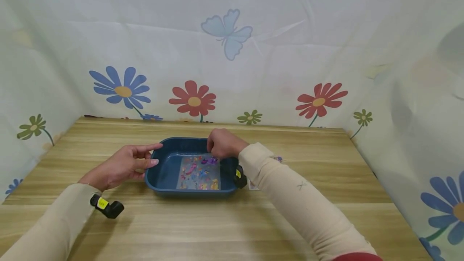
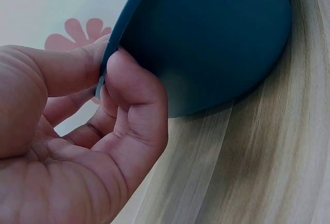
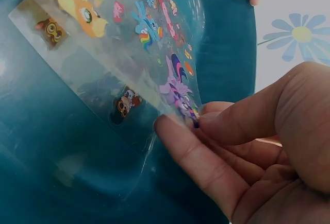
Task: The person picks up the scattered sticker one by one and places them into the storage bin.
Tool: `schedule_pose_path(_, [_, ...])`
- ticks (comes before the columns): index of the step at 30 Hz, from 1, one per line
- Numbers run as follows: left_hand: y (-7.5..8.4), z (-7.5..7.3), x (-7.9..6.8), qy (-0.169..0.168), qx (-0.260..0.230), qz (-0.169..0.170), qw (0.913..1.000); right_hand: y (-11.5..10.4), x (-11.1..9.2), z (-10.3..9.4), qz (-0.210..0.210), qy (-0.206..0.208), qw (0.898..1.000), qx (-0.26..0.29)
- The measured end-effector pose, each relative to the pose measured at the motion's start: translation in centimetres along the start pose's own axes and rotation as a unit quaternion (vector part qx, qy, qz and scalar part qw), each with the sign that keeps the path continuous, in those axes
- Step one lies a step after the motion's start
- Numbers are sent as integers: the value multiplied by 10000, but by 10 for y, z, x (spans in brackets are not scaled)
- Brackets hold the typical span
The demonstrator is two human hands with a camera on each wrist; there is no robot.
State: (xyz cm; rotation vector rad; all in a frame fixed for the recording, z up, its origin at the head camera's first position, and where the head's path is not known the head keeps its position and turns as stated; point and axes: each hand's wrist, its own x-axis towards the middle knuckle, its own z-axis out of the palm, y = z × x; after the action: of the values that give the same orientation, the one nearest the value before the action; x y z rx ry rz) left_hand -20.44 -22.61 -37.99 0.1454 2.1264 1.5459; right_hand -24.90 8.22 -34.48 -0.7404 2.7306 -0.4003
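A dark blue rectangular tray (image 1: 164, 174) with rounded corners rests on the wooden table. My left hand (image 1: 125, 166) pinches its left rim, thumb on one side and fingers on the other, as the left wrist view (image 2: 118, 131) shows. Inside the tray lies a clear sticker sheet (image 1: 199, 174) printed with colourful cartoon ponies. With thumb and fingers, my right hand (image 1: 224, 144) pinches one corner of this pony sheet (image 3: 147, 28), which is lifted and curves upward. Beneath it shows another clear sheet (image 3: 126, 105) with small cartoon animal stickers, flat against the tray bottom.
Right of the tray, a printed sheet (image 1: 253, 186) lies on the table (image 1: 195, 228), mostly hidden under my right sleeve. A pale curtain (image 1: 261, 63) with flowers and a butterfly hangs behind the table and along its sides.
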Motion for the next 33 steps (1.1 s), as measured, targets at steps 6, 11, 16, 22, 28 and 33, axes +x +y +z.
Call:
schedule_pose_path(6, [0, 0, 0, 15, -15, -15, 10000, 1, 0, -1, 60, -33, 9999, -117])
schedule_pose_path(11, [-1, 0, 1, 3, -64, -9, 10000, 1, 0, -1, -187, 21, 9990, -394])
schedule_pose_path(16, [-1, 1, 0, 23, -76, -18, 10000, 2, -2, -1, -285, 150, 9975, -627])
schedule_pose_path(22, [-2, 1, 0, -16, -92, 30, 10000, 3, -4, -3, -266, 194, 9972, -670])
schedule_pose_path(28, [-3, 1, 1, -90, -119, 106, 9998, 3, -9, -7, -167, 40, 9992, -368])
schedule_pose_path(33, [-4, 1, 1, -47, -77, 112, 9999, 4, -14, -10, 93, -132, 9989, 439])
